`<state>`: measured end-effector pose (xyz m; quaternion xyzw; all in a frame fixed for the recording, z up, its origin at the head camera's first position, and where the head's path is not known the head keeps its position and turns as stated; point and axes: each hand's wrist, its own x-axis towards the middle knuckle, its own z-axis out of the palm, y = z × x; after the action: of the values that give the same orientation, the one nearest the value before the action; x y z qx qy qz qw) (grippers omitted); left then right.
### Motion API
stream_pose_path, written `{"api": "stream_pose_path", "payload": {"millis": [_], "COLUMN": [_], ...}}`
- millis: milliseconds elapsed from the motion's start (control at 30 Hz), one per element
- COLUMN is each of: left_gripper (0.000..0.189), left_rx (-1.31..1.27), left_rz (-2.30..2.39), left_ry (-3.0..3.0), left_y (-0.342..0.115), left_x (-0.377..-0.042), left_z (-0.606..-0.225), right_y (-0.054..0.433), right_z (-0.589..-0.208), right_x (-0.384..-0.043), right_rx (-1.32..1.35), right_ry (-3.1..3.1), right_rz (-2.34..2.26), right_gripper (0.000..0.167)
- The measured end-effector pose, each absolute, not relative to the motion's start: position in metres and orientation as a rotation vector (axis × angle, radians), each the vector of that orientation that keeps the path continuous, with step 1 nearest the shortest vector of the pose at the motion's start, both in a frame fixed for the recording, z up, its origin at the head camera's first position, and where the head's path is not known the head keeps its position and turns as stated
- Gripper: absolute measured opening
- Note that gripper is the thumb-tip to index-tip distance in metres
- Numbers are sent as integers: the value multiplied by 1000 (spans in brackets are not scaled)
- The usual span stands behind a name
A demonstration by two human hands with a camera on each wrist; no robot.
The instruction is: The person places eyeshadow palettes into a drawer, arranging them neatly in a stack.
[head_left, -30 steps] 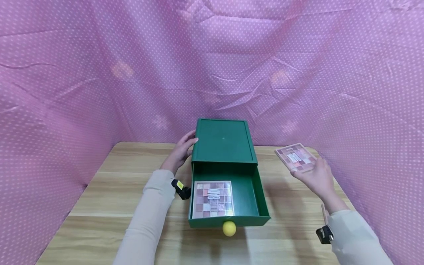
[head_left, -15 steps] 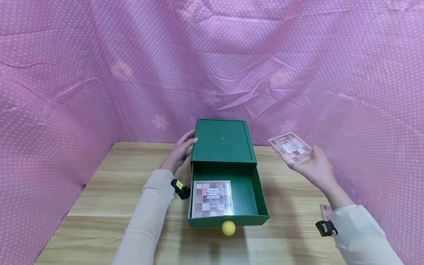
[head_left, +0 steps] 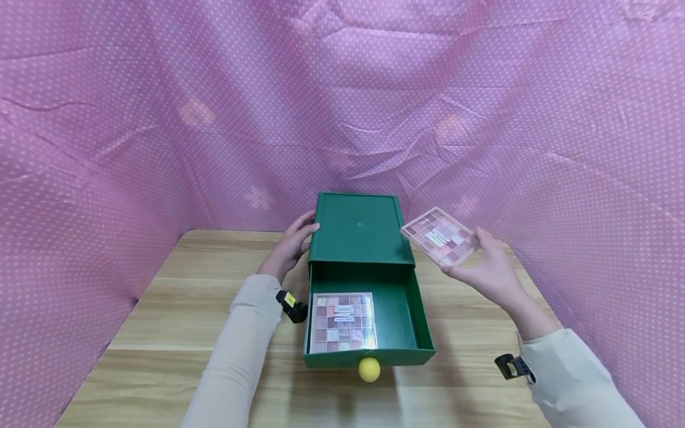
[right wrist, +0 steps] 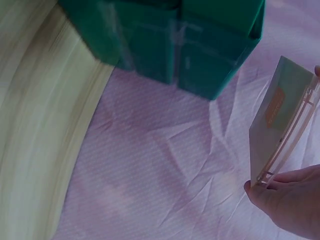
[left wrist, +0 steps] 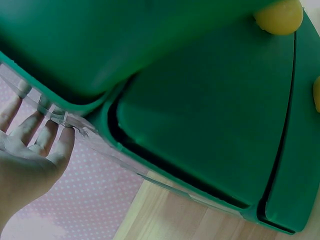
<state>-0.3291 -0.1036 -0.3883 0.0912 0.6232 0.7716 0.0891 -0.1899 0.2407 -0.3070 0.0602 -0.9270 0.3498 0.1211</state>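
My right hand grips an eyeshadow palette by its near edges, thumb on one side and fingers on the other. It is held up and tilted at the right of the green drawer unit, one corner overlapping the unit's top edge. In the right wrist view an orange label shows on the palette's back. A second palette lies flat in the left half of the pulled-out top drawer. My left hand rests with extended fingers against the unit's left side; fingertips touch its clear wall.
A yellow ball knob sticks out from the open drawer's front. Further green drawers below are closed. The unit stands on a wooden table, with pink dotted cloth hanging behind and at both sides.
My right hand has lifted the palette and carried it left, close to the drawer unit. My left hand and the drawer have stayed in place.
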Motion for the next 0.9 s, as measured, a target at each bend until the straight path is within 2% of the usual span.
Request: {"api": "stream_pose_path", "payload": {"millis": [500, 900], "left_gripper": [50, 51], "left_rx": [223, 236], "left_rz": [2327, 2328], "left_ry": [1854, 1847], "left_y": [-99, -99], "left_x": [-324, -323], "left_z": [-387, -387], "right_y": [208, 186], "right_z": [-316, -326], "right_x": [-181, -174], "right_rx": [499, 772], "right_ry": [-2683, -2743], "right_rz": [1061, 1093], "right_gripper": [91, 98]}}
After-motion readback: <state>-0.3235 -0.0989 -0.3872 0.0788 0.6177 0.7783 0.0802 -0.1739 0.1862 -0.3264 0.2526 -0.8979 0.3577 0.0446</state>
